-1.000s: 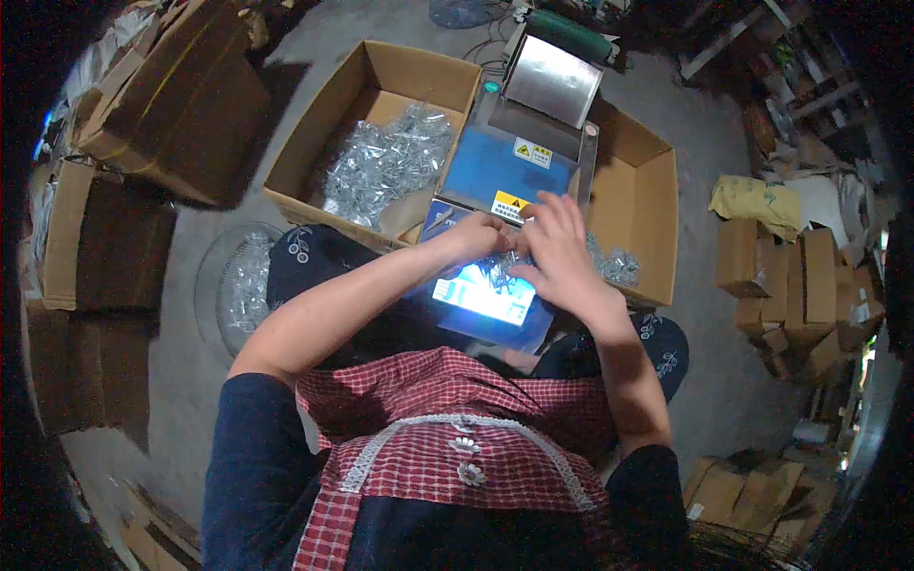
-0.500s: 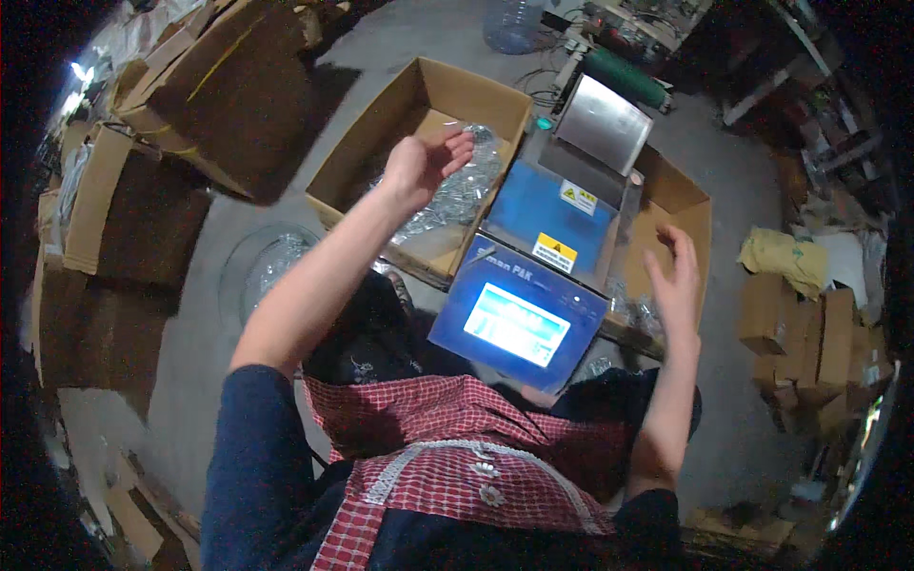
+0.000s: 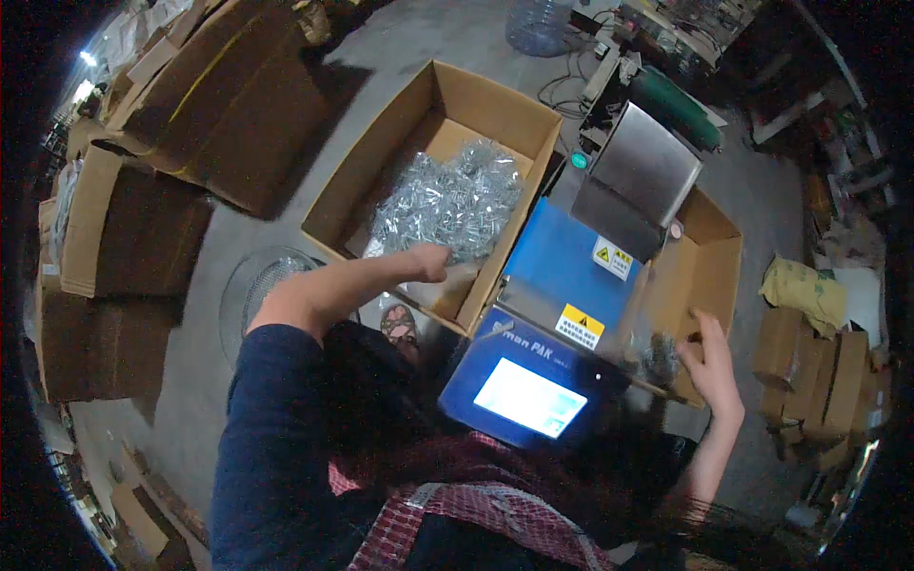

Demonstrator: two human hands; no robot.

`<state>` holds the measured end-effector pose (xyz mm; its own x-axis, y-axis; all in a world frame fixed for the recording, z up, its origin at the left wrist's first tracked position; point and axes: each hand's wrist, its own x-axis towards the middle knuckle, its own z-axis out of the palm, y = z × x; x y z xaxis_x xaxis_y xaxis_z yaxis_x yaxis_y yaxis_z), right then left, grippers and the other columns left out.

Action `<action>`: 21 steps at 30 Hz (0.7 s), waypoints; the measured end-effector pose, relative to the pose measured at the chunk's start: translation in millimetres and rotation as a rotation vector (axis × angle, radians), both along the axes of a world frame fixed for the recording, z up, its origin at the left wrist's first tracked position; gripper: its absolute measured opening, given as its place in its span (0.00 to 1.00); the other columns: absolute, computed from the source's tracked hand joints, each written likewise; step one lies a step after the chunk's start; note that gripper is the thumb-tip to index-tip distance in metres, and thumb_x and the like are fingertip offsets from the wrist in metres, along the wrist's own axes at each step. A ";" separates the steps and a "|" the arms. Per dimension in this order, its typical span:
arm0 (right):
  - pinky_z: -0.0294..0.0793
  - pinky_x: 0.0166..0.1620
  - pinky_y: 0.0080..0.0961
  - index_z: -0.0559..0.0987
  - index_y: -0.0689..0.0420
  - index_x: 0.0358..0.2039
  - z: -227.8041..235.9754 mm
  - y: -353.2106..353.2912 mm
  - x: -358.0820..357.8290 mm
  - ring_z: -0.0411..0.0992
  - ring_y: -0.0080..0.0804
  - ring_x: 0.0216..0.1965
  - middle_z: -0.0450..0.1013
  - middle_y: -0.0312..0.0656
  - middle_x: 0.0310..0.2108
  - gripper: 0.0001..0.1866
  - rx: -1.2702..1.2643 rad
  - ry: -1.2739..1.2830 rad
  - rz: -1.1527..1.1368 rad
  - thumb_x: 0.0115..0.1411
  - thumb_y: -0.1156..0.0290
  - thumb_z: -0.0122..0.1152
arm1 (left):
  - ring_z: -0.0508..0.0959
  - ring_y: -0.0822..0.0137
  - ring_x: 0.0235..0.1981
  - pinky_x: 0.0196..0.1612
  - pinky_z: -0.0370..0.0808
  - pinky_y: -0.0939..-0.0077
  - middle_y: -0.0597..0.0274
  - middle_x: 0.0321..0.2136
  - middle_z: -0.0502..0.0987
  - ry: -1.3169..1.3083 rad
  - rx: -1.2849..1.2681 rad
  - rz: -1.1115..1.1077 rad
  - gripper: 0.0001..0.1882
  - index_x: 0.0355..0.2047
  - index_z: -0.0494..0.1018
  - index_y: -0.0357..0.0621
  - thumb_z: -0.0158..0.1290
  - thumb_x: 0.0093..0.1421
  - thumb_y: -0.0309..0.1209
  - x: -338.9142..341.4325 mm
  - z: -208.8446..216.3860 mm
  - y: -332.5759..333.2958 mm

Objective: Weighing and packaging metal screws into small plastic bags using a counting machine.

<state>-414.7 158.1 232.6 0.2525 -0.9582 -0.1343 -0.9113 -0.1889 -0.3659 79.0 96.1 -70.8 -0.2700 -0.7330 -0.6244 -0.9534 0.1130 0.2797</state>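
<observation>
Over the near part of the left cardboard box [image 3: 362,171] is my left hand [image 3: 428,263], back of the hand up and fingers turned down out of sight. Just beyond it lies a heap of small clear plastic bags [image 3: 452,200] with shiny metal pieces inside. My right hand [image 3: 712,364] reaches over the right cardboard box [image 3: 716,249], thumb and fingers apart. Close to its thumb are some clear bags [image 3: 657,354] with dark contents. Between the boxes stands a blue packaging machine [image 3: 557,257] with a lit screen [image 3: 529,397].
Large cardboard boxes [image 3: 238,105] line the left side. A round mesh stool [image 3: 271,271] stands beside the left box. Farther off are a clear water jug [image 3: 538,27], loose cables and a green roller [image 3: 676,105]. More cartons [image 3: 809,357] and a yellow sack [image 3: 802,288] sit at right.
My left hand has dropped toward me at the near part of the left box, uncovering the bag heap. My right hand has come nearer and right. The whole view has shifted.
</observation>
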 end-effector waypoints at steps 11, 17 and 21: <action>0.71 0.46 0.25 0.76 0.63 0.45 -41.7 -52.3 -45.3 0.72 0.25 0.39 0.74 0.39 0.35 0.14 0.471 -0.124 -0.107 0.59 0.72 0.60 | 0.81 0.51 0.33 0.38 0.76 0.60 0.49 0.30 0.81 0.275 -0.372 0.682 0.16 0.32 0.81 0.43 0.51 0.46 0.37 43.5 57.8 -49.3; 0.71 0.51 0.32 0.73 0.63 0.50 -220.6 -92.9 -186.0 0.73 0.35 0.46 0.75 0.49 0.45 0.23 0.365 -0.206 -0.234 0.58 0.64 0.61 | 0.76 0.70 0.33 0.40 0.73 0.74 0.61 0.33 0.78 1.117 -0.092 1.118 0.13 0.38 0.77 0.37 0.46 0.58 0.31 -0.8 226.6 -21.3; 0.70 0.52 0.41 0.69 0.64 0.52 -326.4 -93.4 -313.0 0.71 0.45 0.50 0.73 0.55 0.47 0.32 0.290 0.216 -0.099 0.50 0.61 0.67 | 0.74 0.79 0.33 0.37 0.68 0.86 0.68 0.34 0.76 0.927 -0.283 0.865 0.17 0.47 0.75 0.42 0.46 0.59 0.27 -30.5 278.6 26.5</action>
